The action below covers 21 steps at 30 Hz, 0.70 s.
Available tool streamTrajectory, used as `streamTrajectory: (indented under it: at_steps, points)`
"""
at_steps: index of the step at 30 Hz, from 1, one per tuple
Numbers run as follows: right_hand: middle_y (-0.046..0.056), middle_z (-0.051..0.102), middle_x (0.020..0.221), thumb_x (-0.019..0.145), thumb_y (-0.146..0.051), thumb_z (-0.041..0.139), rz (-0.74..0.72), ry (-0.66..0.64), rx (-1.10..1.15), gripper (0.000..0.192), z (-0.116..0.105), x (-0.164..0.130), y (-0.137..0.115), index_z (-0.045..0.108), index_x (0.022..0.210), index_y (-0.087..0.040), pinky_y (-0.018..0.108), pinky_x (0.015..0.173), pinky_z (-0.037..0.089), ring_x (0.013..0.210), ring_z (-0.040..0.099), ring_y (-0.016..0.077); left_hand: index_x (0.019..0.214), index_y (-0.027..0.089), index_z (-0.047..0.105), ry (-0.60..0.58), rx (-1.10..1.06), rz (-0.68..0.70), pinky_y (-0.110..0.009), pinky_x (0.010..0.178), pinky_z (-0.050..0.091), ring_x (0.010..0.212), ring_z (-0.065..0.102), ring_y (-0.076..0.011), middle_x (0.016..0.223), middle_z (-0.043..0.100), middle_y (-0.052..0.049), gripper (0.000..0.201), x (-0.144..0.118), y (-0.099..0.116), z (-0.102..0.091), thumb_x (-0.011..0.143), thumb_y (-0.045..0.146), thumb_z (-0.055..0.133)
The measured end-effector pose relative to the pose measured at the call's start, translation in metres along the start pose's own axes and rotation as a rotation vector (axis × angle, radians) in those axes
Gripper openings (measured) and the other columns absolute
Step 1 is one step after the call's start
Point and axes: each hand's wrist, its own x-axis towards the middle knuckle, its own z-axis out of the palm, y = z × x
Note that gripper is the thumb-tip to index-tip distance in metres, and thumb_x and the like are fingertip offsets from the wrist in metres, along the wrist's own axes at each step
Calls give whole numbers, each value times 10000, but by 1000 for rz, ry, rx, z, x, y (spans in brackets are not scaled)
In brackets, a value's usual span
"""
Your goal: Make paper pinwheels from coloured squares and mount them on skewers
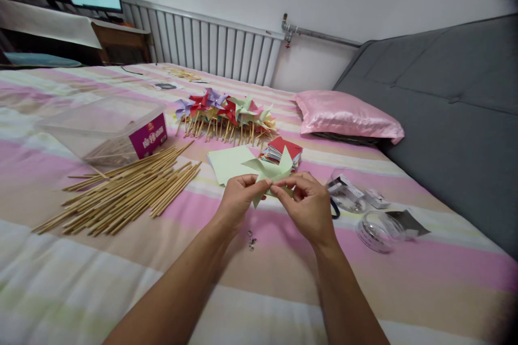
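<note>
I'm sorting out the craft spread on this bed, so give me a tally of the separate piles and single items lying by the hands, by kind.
Loose wooden stick heap: 1
Finished pinwheel pile: 1
Coloured paper square stack: 1
Light green sheet: 1
Green pinwheel, held by left hand and right hand: 1
Clear plastic box: 1
Pink pillow: 1
Total: 7

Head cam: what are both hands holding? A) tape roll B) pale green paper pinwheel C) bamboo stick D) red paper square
B: the left hand and right hand pinch a pale green folded paper pinwheel between them; the bamboo sticks lie untouched on the bed to the left.
</note>
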Motion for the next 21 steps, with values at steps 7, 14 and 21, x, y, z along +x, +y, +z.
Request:
streamTrajectory:
  at_steps: [7, 14, 21]
  points:
    - [4, 570, 726, 739, -295, 652, 29, -2, 36, 108, 2, 1, 3, 698, 740, -197, 235, 477, 321, 492, 366, 80, 648, 120, 672, 9, 25, 7, -210, 531, 351, 518, 454, -77, 569, 575, -1, 197, -1, 2, 0, 642, 312, 714]
    - [13, 583, 718, 734, -329, 648, 89, -19, 85, 151, 1, 1, 4, 695, 722, -186, 240, 512, 335, 545, 412, 99, 601, 125, 638, 7, 102, 102, -210, 512, 307, 512, 423, -74, 538, 533, 18, 194, -3, 6, 3, 650, 301, 704]
    - [8, 573, 712, 703, -369, 661, 167, 11, 144, 203, 3, 0, 5, 622, 729, -172, 238, 533, 345, 552, 403, 99, 538, 136, 614, 39, 125, 164, -211, 498, 299, 480, 398, -66, 496, 511, 38, 228, -4, 10, 6, 597, 314, 743]
